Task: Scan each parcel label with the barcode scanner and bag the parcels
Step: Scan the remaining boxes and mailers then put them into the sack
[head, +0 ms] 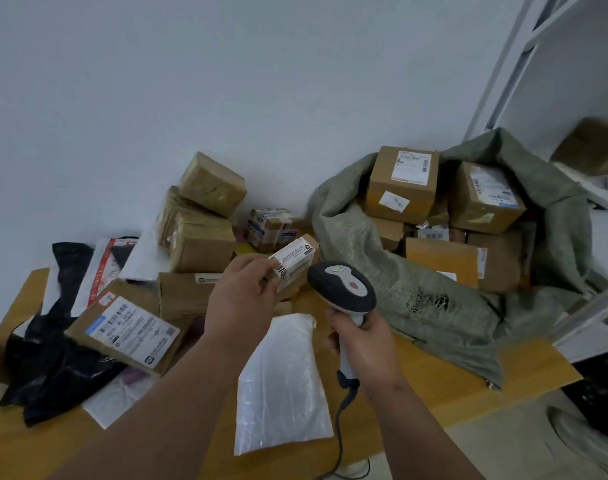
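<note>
On the wooden table (434, 386), one clear plastic bag (281, 386) lies nearest me. Just beyond it my right hand (364, 344) grips the scanner (342, 287); my left hand (243, 292) pinches a small parcel (295, 261). Right of the scanner, one green sack (399, 289) holds several boxes against the white wall (226, 81).

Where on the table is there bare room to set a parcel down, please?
Bare wood shows on the table between the scanner cable and the green sack, and along the near left edge. The back-left is crowded with boxes and mailers.

Dim, even indoor light with soft shadows; mild glare on the clear plastic bag (283, 382); wide-angle bending and blur toward the right edge.
</note>
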`<state>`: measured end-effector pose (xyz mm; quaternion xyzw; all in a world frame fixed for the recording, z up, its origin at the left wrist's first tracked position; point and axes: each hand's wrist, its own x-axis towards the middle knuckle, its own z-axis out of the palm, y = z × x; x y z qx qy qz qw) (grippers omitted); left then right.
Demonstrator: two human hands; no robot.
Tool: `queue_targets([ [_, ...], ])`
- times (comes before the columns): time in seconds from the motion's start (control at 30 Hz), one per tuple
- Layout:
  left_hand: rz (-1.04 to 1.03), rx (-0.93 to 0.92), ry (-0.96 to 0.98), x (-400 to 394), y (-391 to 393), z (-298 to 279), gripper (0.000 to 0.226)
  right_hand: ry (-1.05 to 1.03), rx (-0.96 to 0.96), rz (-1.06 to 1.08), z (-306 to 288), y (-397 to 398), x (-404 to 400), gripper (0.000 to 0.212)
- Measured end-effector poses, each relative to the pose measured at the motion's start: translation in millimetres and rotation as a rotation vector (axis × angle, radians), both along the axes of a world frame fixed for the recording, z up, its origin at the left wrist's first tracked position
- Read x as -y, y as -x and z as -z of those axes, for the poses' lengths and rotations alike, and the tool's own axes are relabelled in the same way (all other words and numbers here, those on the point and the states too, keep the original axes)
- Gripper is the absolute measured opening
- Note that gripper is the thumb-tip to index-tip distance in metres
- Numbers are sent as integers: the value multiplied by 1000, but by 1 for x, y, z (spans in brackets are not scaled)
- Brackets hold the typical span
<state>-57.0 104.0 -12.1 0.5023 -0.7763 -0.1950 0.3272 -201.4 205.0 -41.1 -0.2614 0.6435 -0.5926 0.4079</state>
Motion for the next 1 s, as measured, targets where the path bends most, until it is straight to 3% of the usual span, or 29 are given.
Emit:
queue_targets([
  [0.33,182,24,332,13,144,-8,29,75,121,174,-12,129,15,22],
  [0.5,229,36,356,20,203,-11,35,105,160,250,-15,186,19,8],
  [0.63,242,112,323,26,235,-6,37,76,179,305,-2,217,23,18],
  [0.77,268,260,219,29,245,4,44,12,214,235,17,234,28,13],
  [0.87,272,394,116,30,242,15,52,-82,222,162,31,235,30,40],
  [1.0,252,498,16,32,238,25,59,-161,199,87,41,234,31,49],
])
